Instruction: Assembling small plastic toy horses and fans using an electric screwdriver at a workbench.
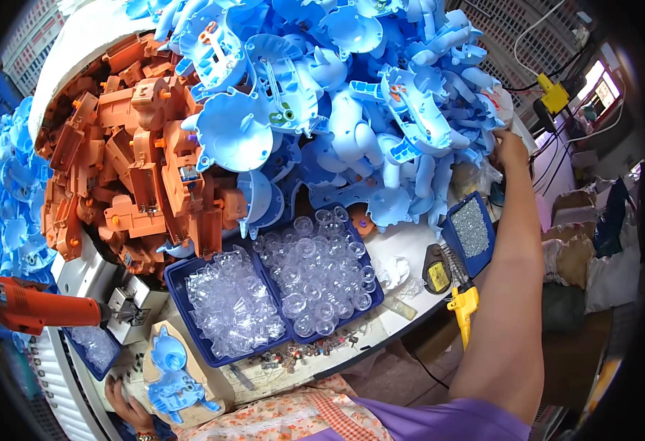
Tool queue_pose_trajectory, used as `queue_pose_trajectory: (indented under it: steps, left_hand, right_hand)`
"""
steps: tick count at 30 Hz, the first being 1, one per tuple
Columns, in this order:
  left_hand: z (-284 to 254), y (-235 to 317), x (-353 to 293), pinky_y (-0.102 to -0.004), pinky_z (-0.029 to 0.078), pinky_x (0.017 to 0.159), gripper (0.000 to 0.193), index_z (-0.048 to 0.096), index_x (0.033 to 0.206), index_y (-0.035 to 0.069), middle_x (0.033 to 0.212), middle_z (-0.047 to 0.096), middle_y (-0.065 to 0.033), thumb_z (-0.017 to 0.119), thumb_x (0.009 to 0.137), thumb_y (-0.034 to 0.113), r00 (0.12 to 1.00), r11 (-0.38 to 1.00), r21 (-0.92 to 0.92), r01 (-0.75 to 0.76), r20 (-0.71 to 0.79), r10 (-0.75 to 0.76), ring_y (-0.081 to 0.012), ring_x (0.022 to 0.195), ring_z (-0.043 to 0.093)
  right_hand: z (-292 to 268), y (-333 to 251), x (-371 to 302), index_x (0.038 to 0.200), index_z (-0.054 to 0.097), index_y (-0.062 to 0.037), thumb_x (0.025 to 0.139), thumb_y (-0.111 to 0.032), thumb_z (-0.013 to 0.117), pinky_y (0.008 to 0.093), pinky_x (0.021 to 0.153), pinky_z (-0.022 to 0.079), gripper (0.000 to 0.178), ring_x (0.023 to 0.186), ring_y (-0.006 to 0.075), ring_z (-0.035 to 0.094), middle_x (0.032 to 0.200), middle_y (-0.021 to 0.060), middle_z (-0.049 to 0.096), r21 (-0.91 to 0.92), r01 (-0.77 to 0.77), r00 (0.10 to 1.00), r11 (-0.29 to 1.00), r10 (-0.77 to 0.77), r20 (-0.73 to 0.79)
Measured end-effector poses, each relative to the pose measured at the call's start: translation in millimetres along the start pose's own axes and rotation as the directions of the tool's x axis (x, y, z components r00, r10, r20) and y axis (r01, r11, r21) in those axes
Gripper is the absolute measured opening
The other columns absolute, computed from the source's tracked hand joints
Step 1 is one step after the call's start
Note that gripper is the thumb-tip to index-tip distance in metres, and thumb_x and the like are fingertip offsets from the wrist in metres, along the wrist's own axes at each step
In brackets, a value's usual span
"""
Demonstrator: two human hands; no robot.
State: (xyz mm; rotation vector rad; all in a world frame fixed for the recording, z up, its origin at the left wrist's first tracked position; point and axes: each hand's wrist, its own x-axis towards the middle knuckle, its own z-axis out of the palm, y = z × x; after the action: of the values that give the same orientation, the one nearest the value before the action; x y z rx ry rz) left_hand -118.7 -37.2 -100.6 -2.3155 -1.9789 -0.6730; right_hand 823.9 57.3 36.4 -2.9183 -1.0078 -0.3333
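Note:
My left hand (128,409) lies at the near left edge of the table with its fingers stretched out and nothing in it. Beside it, a blue plastic shell half (175,378) rests in a tan shaped holder (206,384). My right arm reaches far out to the right. The right hand (512,151) is at the right edge of a tall heap of blue plastic shells (352,136), near a whitish plastic bag (500,106). Its fingertips are partly hidden, so I cannot make out whether they grip anything.
Orange-brown plastic casings (142,169) are heaped at the left. A two-part blue tray (293,340) holds clear plastic pieces. An orange electric screwdriver (47,303) is mounted at left. A small blue tray (486,259) of screws, a yellow-handled tool (463,307) and crumpled tissue (392,270) lie at right.

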Motion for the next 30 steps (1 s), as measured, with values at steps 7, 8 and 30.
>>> queue_pose_trajectory:
  steps: [7, 8, 30]
  left_hand:
    - [-2.6, -5.7, -5.0, -0.0474, 0.028, 0.108, 0.044, 0.050, 0.125, -0.006, 0.138, 0.042, -0.0258, 0.039, 0.092, 0.022, 1.000, 0.999, 0.035, 0.004, 0.007, -0.004, -0.0411, 0.128, 0.041]
    - [-2.3, -7.0, -6.0, -0.0474, 0.028, 0.108, 0.044, 0.050, 0.125, -0.006, 0.138, 0.042, -0.0258, 0.039, 0.092, 0.022, 1.000, 0.999, 0.034, 0.002, 0.008, -0.002, -0.0411, 0.128, 0.041]
    - [3.0, -9.8, -3.7, -0.0475, 0.028, 0.108, 0.045, 0.049, 0.125, -0.006, 0.138, 0.042, -0.0258, 0.039, 0.092, 0.021, 1.000, 1.000, 0.017, 0.016, 0.014, -0.016, -0.0408, 0.128, 0.041]
  right_hand:
    - [-11.7, 34.8, 29.8, 0.112, 0.068, -0.0098, 0.068, -0.010, 0.074, 0.0368, 0.082, 0.051, 0.045, 0.092, 0.0281, 0.067, 0.103, 0.0124, 0.070, 0.187, 0.050, 0.999, 0.981, -0.053, 0.011]
    - [-23.7, 28.2, 22.8, 0.110, 0.068, -0.0087, 0.065, -0.010, 0.076, 0.0365, 0.081, 0.051, 0.045, 0.092, 0.0282, 0.067, 0.102, 0.0125, 0.070, 0.049, -0.049, 0.999, 0.998, 0.048, 0.012]
    - [64.9, 65.9, 53.2, 0.094, 0.067, 0.0010, 0.090, -0.027, 0.049, 0.0363, 0.053, 0.047, 0.033, 0.063, 0.0242, 0.062, 0.084, 0.0161, 0.066, 0.343, -0.211, 0.972, 0.915, 0.161, 0.169]
